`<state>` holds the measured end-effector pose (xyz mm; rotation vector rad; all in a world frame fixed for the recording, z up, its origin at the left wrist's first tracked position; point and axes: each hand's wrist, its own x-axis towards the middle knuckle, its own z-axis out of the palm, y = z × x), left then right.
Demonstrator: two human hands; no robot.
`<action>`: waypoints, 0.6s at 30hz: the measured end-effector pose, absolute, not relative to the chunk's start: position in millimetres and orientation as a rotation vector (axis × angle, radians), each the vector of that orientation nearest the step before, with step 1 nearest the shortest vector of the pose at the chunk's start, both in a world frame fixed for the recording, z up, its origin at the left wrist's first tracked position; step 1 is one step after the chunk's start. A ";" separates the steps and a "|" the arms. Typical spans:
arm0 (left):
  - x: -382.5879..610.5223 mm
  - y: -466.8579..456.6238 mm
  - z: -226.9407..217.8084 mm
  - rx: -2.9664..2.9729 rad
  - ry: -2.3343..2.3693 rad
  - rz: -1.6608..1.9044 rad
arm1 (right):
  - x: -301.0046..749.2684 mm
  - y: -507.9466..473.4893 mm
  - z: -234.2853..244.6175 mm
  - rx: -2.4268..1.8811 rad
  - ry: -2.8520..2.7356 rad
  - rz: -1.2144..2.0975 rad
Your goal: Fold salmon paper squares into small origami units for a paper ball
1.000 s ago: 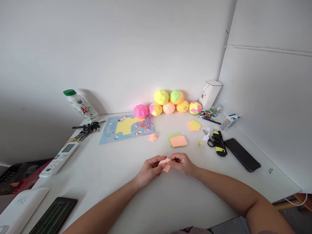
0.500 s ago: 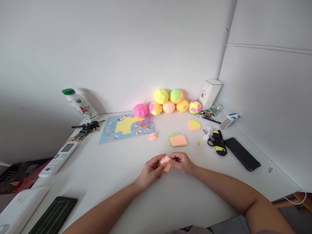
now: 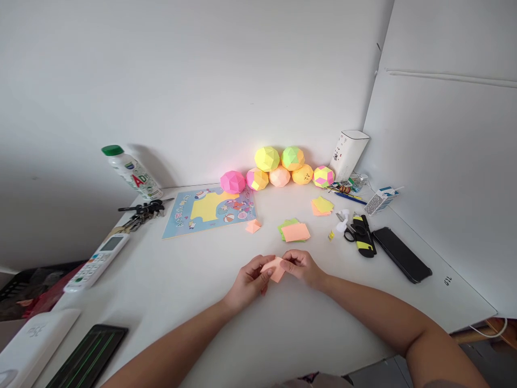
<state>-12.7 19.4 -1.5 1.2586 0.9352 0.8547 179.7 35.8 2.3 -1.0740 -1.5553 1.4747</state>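
Observation:
Both hands meet over the middle of the white table [image 3: 283,323]. My left hand [image 3: 248,283] and my right hand [image 3: 302,268] pinch a small folded orange paper [image 3: 276,269] between their fingertips, each gripping one side. Just beyond them lies a small stack of orange and green paper squares [image 3: 294,231]. A folded orange paper piece [image 3: 253,226] sits to its left.
Several coloured paper balls [image 3: 278,170] line the wall. A blue picture sheet [image 3: 210,211], keys [image 3: 141,213], a bottle [image 3: 131,172] and a remote [image 3: 97,262] are at left. Yellow squares [image 3: 322,206], scissors [image 3: 359,237], a black phone [image 3: 401,254] and a white box [image 3: 347,154] are at right.
The folded orange paper has been turned a little between the fingertips and now shows a flatter face. Both hands stay in the same spot.

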 end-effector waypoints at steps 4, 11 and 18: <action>-12.7 16.8 0.4 1.266 0.934 0.811 | 179.5 35.7 4.3 -1.074 -1.567 1.453; -11.5 17.8 -3.3 1.231 0.835 0.844 | 178.8 34.7 5.1 -1.022 -1.556 1.504; -10.4 19.7 -2.4 1.213 0.890 0.855 | 177.8 33.9 4.1 -1.003 -1.530 1.510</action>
